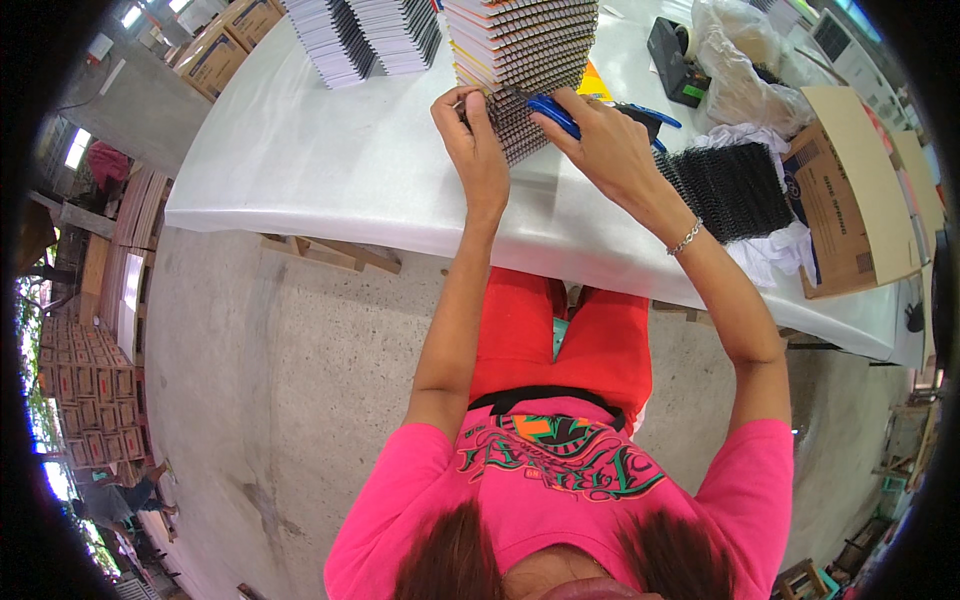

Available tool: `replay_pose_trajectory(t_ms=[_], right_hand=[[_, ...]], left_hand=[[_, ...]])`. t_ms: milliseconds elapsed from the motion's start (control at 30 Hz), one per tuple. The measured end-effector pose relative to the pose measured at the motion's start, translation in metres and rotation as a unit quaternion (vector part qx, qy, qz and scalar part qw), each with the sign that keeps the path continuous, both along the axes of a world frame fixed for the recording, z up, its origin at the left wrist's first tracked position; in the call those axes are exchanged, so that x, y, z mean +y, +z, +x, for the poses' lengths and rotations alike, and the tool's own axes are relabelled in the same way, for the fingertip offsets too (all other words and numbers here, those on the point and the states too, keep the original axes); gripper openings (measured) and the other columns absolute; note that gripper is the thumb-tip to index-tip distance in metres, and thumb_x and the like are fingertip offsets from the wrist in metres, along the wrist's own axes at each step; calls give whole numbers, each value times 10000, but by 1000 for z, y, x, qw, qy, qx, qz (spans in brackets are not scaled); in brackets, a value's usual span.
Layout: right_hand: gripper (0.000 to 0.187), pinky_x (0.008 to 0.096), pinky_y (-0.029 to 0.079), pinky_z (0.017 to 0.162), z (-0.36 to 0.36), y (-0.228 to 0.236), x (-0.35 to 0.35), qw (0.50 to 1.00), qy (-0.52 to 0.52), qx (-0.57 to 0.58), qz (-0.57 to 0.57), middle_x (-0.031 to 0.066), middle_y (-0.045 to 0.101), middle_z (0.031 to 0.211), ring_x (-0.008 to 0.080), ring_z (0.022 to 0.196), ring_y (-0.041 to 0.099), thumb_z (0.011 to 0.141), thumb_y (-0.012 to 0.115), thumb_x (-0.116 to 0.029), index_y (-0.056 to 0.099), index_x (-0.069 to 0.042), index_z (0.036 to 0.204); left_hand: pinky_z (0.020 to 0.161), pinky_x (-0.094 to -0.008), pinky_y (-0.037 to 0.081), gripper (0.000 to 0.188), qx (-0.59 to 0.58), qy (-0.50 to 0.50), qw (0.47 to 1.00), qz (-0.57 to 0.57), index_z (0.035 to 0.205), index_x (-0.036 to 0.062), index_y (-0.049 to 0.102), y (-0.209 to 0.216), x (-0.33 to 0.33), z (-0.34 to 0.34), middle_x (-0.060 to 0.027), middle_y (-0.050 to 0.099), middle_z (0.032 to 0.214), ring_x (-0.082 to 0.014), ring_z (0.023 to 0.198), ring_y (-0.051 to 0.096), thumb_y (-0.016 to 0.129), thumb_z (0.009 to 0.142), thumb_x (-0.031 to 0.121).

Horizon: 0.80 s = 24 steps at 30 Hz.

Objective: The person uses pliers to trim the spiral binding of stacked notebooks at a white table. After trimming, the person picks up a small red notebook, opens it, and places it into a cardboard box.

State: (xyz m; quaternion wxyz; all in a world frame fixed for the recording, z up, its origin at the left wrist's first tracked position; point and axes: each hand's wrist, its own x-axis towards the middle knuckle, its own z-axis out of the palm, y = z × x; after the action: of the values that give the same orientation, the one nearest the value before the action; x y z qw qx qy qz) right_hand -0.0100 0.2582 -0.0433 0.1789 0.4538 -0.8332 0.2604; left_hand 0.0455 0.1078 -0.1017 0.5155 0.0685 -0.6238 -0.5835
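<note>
A tall stack of spiral-bound notebooks [515, 45] stands at the table's far middle, wire spines toward me. My left hand [472, 150] is at the stack's left side, thumb and fingers closed on the wire-bound edge of a notebook. In my right hand [605, 145] is a pair of blue-handled pliers [556, 116], gripped with the jaws pointing left at the spines. The tips of the pliers are too small to make out. A second blue-handled tool [655, 115] lies on the table just right of the stack.
Two more notebook stacks [350, 40] stand at the far left of the white table [300, 170]. To the right are black wire coils [740, 190], a black tape dispenser [678, 60], plastic bags [745, 70] and an open cardboard box [850, 190]. A person [115, 500] is far left.
</note>
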Motion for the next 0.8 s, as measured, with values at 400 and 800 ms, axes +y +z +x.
replay_pose_trajectory(t_ms=[400, 800], right_hand=[[485, 481, 454, 826, -6, -14, 1, 997, -1, 71, -30, 188, 618, 1050, 347, 961, 605, 934, 615, -517, 624, -105, 1190], [494, 500, 465, 839, -5, -17, 8, 996, -24, 84, -35, 198, 638, 1083, 374, 991, 623, 912, 632, -531, 631, -129, 1199]], left_hand=[[1050, -377, 349, 284, -42, 22, 998, -48, 1181, 18, 564, -5, 2, 9, -131, 465, 1193, -252, 1170, 457, 547, 1037, 262], [961, -312, 407, 292, -34, 44, 995, -81, 1183, -7, 578, -14, -5, 3, -88, 503, 1144, -173, 1047, 507, 538, 1050, 250]])
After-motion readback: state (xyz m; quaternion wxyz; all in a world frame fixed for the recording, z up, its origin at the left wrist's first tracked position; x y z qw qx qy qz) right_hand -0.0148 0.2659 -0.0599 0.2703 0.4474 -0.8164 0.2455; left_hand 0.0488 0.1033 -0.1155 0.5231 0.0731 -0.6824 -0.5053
